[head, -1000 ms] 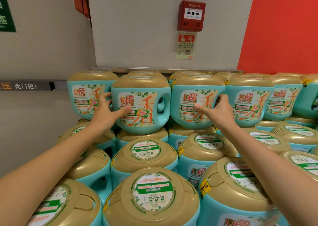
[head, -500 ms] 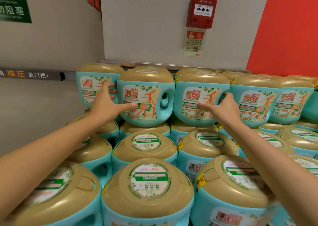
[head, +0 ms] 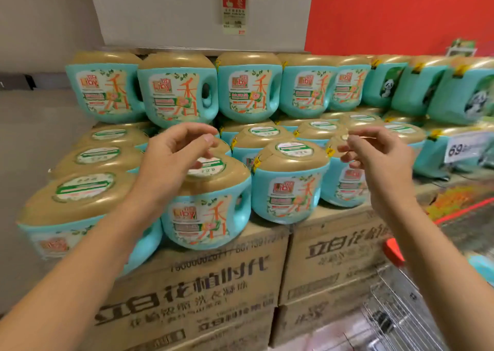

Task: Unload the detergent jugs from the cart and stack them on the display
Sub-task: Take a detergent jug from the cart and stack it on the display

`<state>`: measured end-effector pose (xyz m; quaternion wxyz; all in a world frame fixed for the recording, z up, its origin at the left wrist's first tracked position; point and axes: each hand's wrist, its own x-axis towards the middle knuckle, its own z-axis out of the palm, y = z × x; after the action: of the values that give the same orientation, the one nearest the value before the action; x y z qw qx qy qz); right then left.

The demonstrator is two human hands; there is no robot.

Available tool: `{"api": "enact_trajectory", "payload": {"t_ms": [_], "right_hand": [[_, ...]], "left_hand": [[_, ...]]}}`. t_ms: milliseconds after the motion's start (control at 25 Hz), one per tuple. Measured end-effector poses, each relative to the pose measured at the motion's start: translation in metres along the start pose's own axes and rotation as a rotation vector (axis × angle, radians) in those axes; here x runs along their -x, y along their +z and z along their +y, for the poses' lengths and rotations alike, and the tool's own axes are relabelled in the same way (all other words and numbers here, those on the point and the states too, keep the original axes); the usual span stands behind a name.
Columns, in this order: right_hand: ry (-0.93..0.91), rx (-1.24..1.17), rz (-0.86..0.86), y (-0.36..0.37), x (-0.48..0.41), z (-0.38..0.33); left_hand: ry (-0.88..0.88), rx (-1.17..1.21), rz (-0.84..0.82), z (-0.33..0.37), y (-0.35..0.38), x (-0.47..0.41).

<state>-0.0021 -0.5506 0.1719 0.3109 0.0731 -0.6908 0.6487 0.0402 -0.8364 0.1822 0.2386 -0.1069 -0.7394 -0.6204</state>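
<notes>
Teal detergent jugs with gold caps are stacked in stepped rows on the display. The top row stands against the wall, among them one jug (head: 177, 90) left of centre and one (head: 248, 87) beside it. A front-row jug (head: 207, 211) sits on a cardboard box (head: 203, 292). My left hand (head: 171, 161) hovers above that front jug, fingers loosely curled, holding nothing. Over the lower rows at the right hangs my right hand (head: 374, 155), also loosely curled and empty. The wire cart (head: 401, 308) shows at the bottom right.
Stacked cardboard boxes (head: 331, 260) carry the display's front. More jugs with panda labels (head: 454, 94) stand at the far right, beside a price sign (head: 467, 146). A grey wall and a red wall (head: 387, 11) stand behind. The cart's red handle (head: 393, 251) is near my right forearm.
Both hands have let go of the two top-row jugs and pulled back toward me. The view has dropped and backed off, so the boxes and cart now show.
</notes>
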Motion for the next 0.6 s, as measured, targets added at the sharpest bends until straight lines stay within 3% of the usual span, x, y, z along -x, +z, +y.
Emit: {"api": "enact_trajectory", "payload": {"t_ms": [320, 600], "right_hand": [[0.325, 0.089, 0.099, -0.185, 0.177, 0.032], [0.688, 0.166, 0.293, -0.354, 0.309, 0.052]], "left_hand": [[-0.389, 0.113, -0.255, -0.026, 0.131, 0.169], [-0.753, 0.103, -0.444, -0.040, 0.277, 0.321]]}}
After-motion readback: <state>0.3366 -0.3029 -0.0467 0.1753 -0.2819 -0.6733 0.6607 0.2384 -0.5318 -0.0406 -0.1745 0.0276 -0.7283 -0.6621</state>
